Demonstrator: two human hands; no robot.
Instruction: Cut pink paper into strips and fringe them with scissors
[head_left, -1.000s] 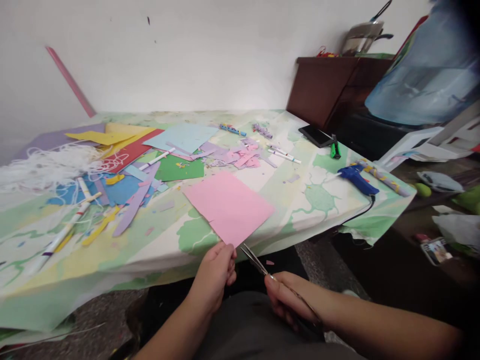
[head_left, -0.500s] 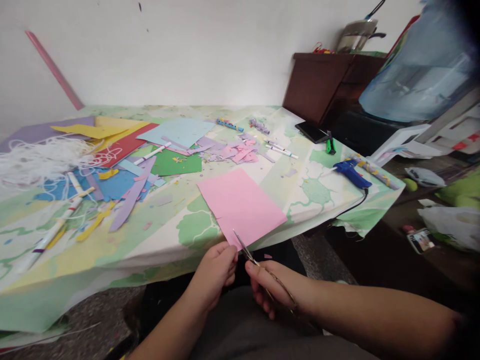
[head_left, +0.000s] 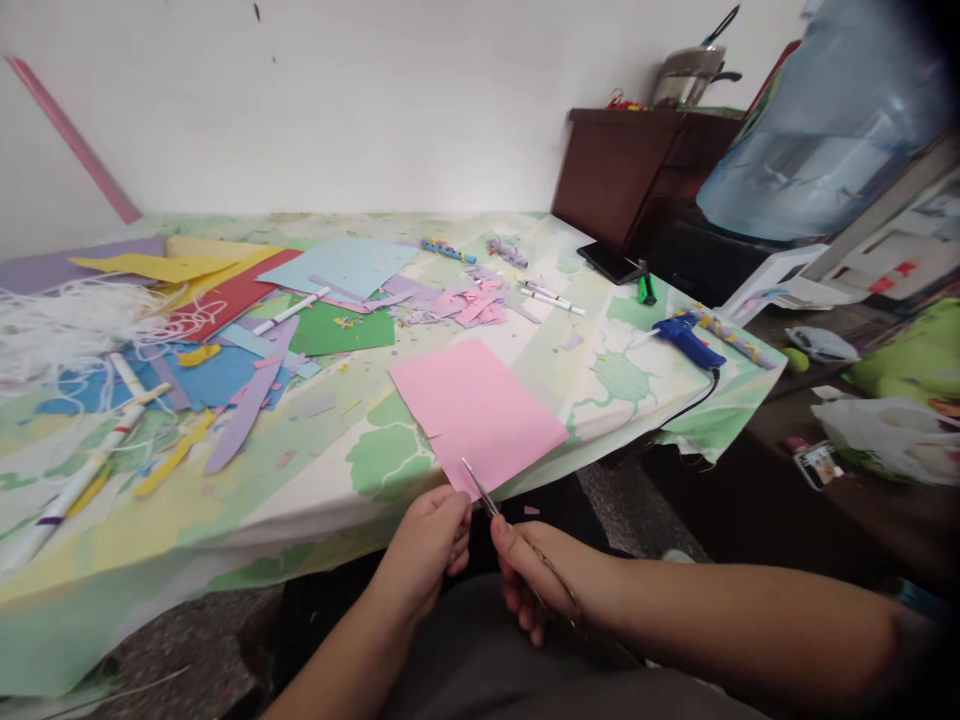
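Observation:
A pink sheet of paper [head_left: 480, 410] lies at the table's front edge, its near corner reaching over the edge. My left hand [head_left: 435, 530] is closed and pinches that near corner. In my right hand [head_left: 536, 570] is a pair of scissors [head_left: 487, 500], fingers wrapped round the handles. The blades lie over the paper close to the pinched corner, pointing away from me and slightly left. A short slit shows in the sheet's left edge.
Coloured sheets, white yarn [head_left: 82, 320], markers and paper scraps [head_left: 476, 300] spread over the left and back of the patterned tablecloth [head_left: 300, 500]. To the right lie a blue glue gun [head_left: 690, 343] with its cord, a phone [head_left: 611, 263] and a decorated stick [head_left: 739, 337].
The scissor blades have closed together a little at the pink paper's near corner. The view has shifted slightly to the right; both hands stay in nearly the same place.

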